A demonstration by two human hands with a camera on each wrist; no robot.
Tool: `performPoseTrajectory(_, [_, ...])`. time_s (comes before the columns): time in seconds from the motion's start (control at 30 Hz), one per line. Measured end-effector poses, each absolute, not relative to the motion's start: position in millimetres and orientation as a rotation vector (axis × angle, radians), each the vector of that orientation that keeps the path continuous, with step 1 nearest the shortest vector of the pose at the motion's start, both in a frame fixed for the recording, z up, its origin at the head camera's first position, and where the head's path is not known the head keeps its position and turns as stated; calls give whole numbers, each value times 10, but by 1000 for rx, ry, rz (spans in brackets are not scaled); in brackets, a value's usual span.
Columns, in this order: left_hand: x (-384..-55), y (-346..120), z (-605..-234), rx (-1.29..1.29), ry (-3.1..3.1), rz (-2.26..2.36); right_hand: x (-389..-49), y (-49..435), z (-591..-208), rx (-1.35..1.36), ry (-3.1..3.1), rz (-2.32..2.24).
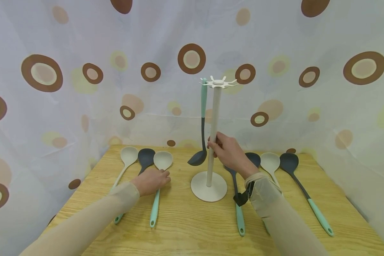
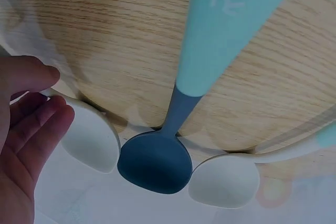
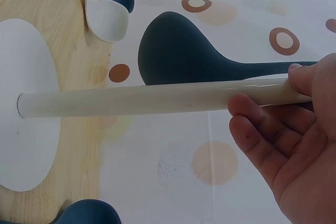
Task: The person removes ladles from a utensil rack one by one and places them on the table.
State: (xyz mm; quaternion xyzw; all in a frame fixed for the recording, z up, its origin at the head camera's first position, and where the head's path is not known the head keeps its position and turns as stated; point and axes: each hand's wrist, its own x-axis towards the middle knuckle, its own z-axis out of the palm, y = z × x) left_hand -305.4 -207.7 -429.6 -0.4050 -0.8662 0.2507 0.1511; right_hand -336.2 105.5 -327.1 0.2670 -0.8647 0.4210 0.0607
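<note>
My right hand (image 1: 228, 151) grips the pole (image 3: 157, 99) of a white utensil stand (image 1: 209, 192) between thumb and fingers. From the stand's hooked top hangs a dark ladle (image 1: 198, 157) with a mint handle. On the left, my left hand (image 1: 152, 181) has its thumb and curled fingers around the neck of a white ladle (image 1: 163, 160), whose mint handle points toward me. Next to it lies a dark ladle (image 2: 157, 163), partly covered by that hand in the head view, then another white ladle (image 2: 226, 182) farther left.
Right of the stand lie a dark utensil (image 1: 235, 177), a second dark one (image 1: 254, 159), a white ladle (image 1: 270, 161) and a dark ladle (image 1: 289, 161). My right forearm covers some handles. A spotted curtain (image 1: 166, 32) encloses the wooden table (image 1: 185, 227).
</note>
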Motion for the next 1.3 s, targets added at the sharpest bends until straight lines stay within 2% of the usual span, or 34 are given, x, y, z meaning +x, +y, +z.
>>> performPoseTrajectory(0.77, [-3090,-2263,-4377,-1182,-2478,617,-3369,1056,-3283,813,-2604,1280])
performPoseTrajectory(0.87, [-3076,-2230,-4358,-1079,-2646,471,-3373,1057,-3277,814,-2606,1272])
performPoseTrajectory(1.07, [-3027,-2091,-4283,-681,-3046,-125,-3371,1063,-3265,793,-2614,1279])
performPoseTrajectory(1.3, [-3010,-2048,-4267,-614,-3112,-270,-3370,1057,-3275,799,-2611,1299])
